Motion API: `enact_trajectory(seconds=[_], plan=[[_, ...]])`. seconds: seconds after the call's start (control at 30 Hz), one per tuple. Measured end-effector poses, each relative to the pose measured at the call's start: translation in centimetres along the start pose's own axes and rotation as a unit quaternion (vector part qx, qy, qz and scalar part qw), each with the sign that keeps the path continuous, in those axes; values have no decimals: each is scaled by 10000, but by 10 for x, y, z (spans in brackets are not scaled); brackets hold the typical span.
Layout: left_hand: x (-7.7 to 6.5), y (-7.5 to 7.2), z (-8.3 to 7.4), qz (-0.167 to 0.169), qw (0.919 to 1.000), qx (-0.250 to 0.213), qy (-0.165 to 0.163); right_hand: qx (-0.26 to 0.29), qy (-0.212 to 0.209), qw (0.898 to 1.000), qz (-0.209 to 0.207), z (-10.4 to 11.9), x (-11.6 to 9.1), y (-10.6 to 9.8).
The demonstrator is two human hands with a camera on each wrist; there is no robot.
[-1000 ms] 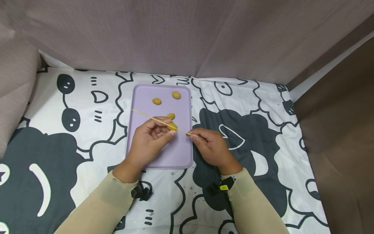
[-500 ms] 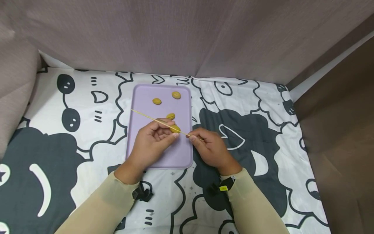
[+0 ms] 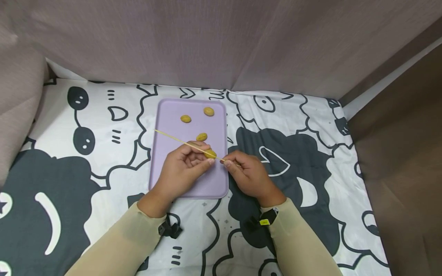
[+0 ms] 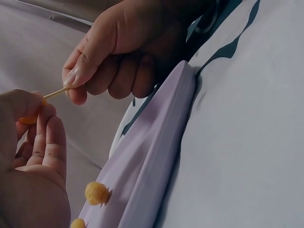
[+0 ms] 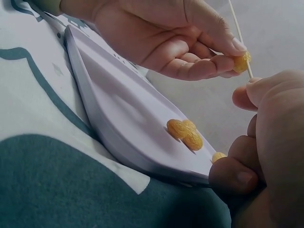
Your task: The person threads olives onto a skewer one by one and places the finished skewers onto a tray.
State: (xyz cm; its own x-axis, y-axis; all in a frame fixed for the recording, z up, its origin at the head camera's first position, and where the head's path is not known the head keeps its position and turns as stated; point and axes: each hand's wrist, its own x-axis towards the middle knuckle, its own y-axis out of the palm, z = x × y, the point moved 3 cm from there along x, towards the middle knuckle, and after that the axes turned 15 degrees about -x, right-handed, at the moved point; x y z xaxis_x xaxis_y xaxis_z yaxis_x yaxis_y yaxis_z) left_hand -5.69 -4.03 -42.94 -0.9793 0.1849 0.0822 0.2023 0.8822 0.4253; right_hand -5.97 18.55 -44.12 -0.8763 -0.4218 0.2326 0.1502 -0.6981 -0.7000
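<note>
Pinching w/ thumb & fingers of left hand [image 3: 177,166], one small wrinkled yellow oval piece [image 5: 241,62], held up over tray area, right at one thin straight pale-yellow wood-like stick [image 4: 56,93]; can't tell whether pierced or just laid alongside. Gripping same stick just beside piece w/ thumb & forefinger of right hand [image 3: 248,174]. For working piece & stick together, prob. best to pinch piece lightly but firmly, w/o crushing; keep stick straight, approx. along piece's middle; grip close in, esp. to avoid bending; keep left thumb clear of stick's path in case of slip. Count: 4 yellow pieces tot., i.e. 1 in left hand, 3 on flat lilac rectangular plastic-looking tray [image 3: 203,188] (near piece [image 3: 202,137], left piece [image 3: 185,119], far piece [image 3: 208,111]); 1 stick; 1 tray, on 1 white cloth w/ dark-grey cartoon print [image 3: 121,188]; 2 hands, 2 beige sleeves [image 3: 300,241].
</note>
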Motion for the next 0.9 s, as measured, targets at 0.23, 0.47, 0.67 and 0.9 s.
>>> enact_trajectory(seconds=[0.23,0.47,0.67,0.9], plan=[[0,2,1,12,9999,91,-81,154,-127,9998,-24,2,1,0],[-1,3,4,57,9999,70,-121,171,-147,9997,-2,2,1,0],[-1,3,6,75,9997,24,-210,229,-245,9994,24,4,1,0],[-1,4,7,117,9994,60,-334,210,-186,9996,93,3,0,1]])
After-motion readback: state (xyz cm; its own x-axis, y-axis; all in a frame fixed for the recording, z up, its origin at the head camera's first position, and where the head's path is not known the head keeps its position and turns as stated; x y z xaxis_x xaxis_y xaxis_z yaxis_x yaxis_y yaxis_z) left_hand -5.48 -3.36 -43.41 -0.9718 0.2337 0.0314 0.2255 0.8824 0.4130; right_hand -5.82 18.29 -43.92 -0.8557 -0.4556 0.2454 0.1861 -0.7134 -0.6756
